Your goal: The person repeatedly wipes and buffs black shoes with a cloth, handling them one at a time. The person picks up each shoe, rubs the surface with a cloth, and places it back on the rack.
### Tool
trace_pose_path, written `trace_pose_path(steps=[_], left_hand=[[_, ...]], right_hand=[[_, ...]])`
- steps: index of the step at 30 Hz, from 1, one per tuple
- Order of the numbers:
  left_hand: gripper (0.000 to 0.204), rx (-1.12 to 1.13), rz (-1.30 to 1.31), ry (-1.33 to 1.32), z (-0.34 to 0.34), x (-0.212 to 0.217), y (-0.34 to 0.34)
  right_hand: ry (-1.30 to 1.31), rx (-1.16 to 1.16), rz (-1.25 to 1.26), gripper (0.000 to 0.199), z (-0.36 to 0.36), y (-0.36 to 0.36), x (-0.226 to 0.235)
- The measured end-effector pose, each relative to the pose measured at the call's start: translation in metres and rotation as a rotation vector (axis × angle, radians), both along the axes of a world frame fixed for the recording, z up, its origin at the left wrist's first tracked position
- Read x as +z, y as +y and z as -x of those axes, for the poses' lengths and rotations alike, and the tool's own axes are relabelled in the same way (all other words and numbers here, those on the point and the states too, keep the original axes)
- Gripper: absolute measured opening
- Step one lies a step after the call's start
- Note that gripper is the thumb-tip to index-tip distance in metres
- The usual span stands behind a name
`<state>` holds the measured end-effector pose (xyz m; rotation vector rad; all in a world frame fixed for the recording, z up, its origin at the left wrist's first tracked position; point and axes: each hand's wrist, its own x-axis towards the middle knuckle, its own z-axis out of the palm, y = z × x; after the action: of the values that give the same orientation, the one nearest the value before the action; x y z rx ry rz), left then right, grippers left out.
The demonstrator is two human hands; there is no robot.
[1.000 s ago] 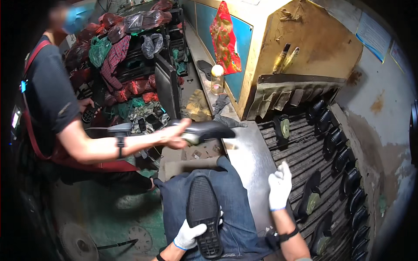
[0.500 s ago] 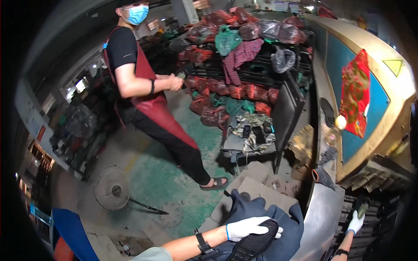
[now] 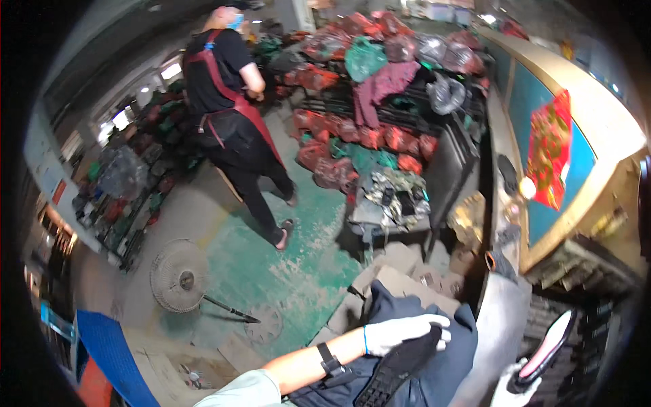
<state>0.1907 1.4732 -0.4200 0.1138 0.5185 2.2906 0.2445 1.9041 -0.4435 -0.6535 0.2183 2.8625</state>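
Note:
My left hand [image 3: 405, 332], in a white glove, is closed on a black shoe sole [image 3: 397, 372] with a patterned face. This sole lies over dark blue cloth [image 3: 453, 349] in front of me. At the lower right my right hand [image 3: 513, 392], also gloved in white, grips one end of a second shoe sole [image 3: 550, 341]. That one has a black rim and a pale pink face, and it points up and away. Its fingers are partly cut off by the lower edge. Beyond it is a dark slatted rack [image 3: 542, 313].
A metal-topped ledge [image 3: 498, 315] runs along my right, with dark shoe parts [image 3: 500, 263] on it. A chair [image 3: 451, 183] holds camouflage cloth. A standing fan [image 3: 182, 277] is at left. A person in a red apron [image 3: 234, 129] stands beyond, near shelves of bagged goods [image 3: 366, 61].
My right hand has come back from the rack toward me, and the pink-faced sole now shows in it. My left hand has risen slightly. The person has turned and stepped away.

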Motion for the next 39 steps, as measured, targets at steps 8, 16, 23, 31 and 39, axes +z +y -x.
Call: trace_pose_path(steps=[8, 16, 23, 31, 39], left_hand=[[0.066, 0.122, 0.092, 0.144, -0.023, 0.05, -0.004], [0.06, 0.205, 0.14, 0.264, -0.024, 0.055, 0.001], [0.061, 0.269, 0.263, 0.487, -0.026, 0.053, -0.01], [0.061, 0.237, 0.282, 0.466, -0.026, 0.065, -0.01], [0.065, 0.236, 0.343, 0.507, -0.027, 0.064, -0.007]], right_hand=[[0.243, 0.409, -0.662, 0.078, -0.061, -0.091, 0.034], [0.079, 0.362, -1.909, 0.116, -0.13, -0.174, 0.097], [0.107, 0.645, -1.95, 0.121, -0.129, -0.218, 0.11], [0.111, 0.688, -1.956, 0.118, -0.125, -0.225, 0.106], [0.142, 0.652, -2.016, 0.117, -0.125, -0.224, 0.1]])
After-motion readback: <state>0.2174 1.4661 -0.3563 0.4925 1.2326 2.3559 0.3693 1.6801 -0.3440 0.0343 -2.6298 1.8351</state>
